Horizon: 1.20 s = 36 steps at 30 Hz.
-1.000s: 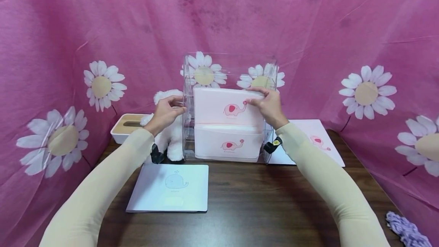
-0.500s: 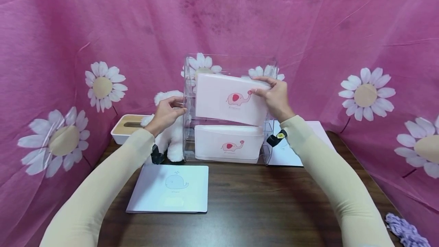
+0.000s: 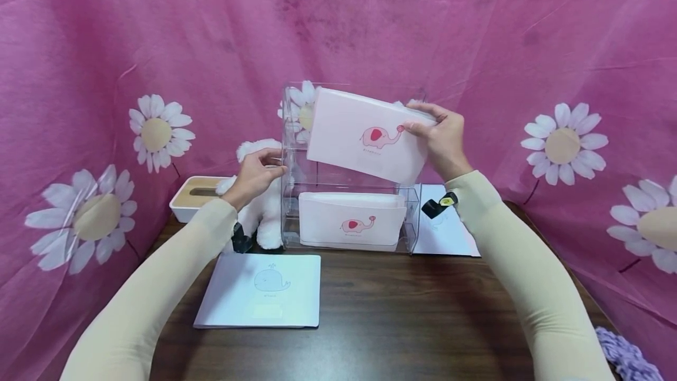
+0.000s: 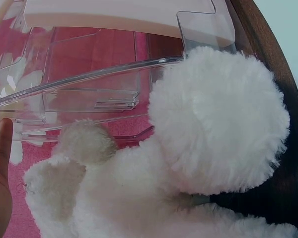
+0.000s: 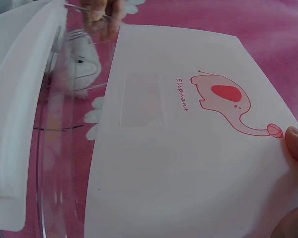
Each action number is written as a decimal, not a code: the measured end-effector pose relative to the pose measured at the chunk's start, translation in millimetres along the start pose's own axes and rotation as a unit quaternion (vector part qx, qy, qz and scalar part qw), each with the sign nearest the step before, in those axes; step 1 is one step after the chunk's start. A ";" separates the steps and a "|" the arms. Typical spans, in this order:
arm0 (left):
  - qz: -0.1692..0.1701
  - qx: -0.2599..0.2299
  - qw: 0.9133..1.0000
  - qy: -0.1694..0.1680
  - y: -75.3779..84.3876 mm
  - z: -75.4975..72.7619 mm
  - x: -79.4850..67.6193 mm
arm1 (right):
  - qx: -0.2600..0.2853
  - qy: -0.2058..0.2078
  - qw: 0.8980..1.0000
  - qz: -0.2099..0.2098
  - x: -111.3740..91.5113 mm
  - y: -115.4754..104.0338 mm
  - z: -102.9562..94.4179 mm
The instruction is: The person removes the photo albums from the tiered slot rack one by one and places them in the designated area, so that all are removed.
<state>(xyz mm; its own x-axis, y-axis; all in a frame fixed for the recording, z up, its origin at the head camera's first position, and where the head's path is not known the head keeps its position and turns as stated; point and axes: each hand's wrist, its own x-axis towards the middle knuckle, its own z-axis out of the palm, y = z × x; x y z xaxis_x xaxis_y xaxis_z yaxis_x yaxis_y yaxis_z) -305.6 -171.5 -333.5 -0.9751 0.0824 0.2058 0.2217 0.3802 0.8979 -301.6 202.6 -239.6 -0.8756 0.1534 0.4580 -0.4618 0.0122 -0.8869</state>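
My right hand (image 3: 446, 139) pinches a pale pink elephant booklet (image 3: 338, 128) by its upper right corner, thumb on the front cover. The booklet hangs tilted in front of the upper part of a clear plastic rack (image 3: 288, 222), apart from the booklet (image 3: 324, 225) with the same elephant in the bottom tier. In the right wrist view the word "Elephant" shows on the held booklet (image 5: 154, 163), with my thumb (image 5: 296, 144) at its edge. At the rack's left side, my left hand (image 3: 255, 176) grips the upright edge between thumb and fingers.
A white fluffy plush toy (image 3: 271, 225) stands against the rack's left, beside a white tissue box (image 3: 185, 211) with a wooden lid. A blue whale booklet (image 3: 285, 307) lies front left. Right of the rack lies another booklet (image 3: 449, 240); a purple knitted item (image 3: 626, 354) sits at far right.
The right hand has lifted the elephant booklet up and to the right, out from behind the lower booklet, tilting it. The left hand stays on the rack's edge.
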 end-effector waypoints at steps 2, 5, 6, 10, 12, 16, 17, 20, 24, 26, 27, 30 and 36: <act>-0.002 0.001 1.000 0.000 -0.2 -0.5 0.3 | 0.020 -0.001 1.000 0.008 0.4 -2.1 -2.8; -0.003 -0.003 1.000 -0.001 0.6 -1.0 0.4 | 0.038 -0.001 0.999 0.017 -0.5 -5.1 -8.1; -0.001 -0.004 1.000 -0.001 0.8 -1.0 0.6 | 0.042 -0.001 0.999 0.017 -1.0 -6.1 -10.0; -0.002 -0.002 1.000 -0.003 2.4 -0.8 -0.6 | 0.058 0.008 0.998 0.027 -4.9 -9.1 -18.4; 0.000 0.001 1.000 -0.003 3.8 -0.8 -1.2 | 0.081 0.012 0.996 0.036 -7.4 -10.6 -22.5; 0.000 0.001 1.000 -0.001 4.3 -0.9 -1.1 | 0.125 0.014 0.991 0.052 -13.3 -12.0 -30.3; 0.000 0.002 1.000 -0.001 4.1 -1.0 -0.9 | 0.130 0.014 0.990 0.057 -14.9 -12.0 -32.1; -0.002 0.003 1.000 -0.001 2.8 -1.1 -0.5 | 0.145 0.007 0.987 0.072 -19.1 -10.0 -38.0; -0.002 0.004 1.000 0.000 2.0 -1.0 -0.6 | 0.140 -0.009 0.985 0.101 -26.8 -7.7 -45.2; -0.002 0.004 1.000 0.001 1.7 -0.9 -0.4 | 0.137 -0.018 0.984 0.113 -31.4 -6.8 -48.0; -0.002 0.003 1.000 0.001 1.6 -0.8 -0.3 | 0.144 -0.023 0.982 0.119 -33.7 -6.3 -49.1; -0.002 0.001 1.000 0.003 1.0 -0.6 0.5 | 0.164 -0.036 0.978 0.121 -41.0 -3.5 -51.9; 0.000 0.002 1.000 0.001 -0.5 -1.1 0.6 | 0.169 -0.058 0.974 0.141 -56.8 6.1 -57.0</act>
<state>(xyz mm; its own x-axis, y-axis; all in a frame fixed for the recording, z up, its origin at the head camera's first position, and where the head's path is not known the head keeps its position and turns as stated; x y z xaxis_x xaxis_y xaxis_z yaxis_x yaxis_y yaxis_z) -306.3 -172.7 -333.3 -0.9751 0.0804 0.2068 0.2218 0.3840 0.8963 -246.7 250.3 -274.5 -0.9754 -0.0090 0.2202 -0.2038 -0.3439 -0.9166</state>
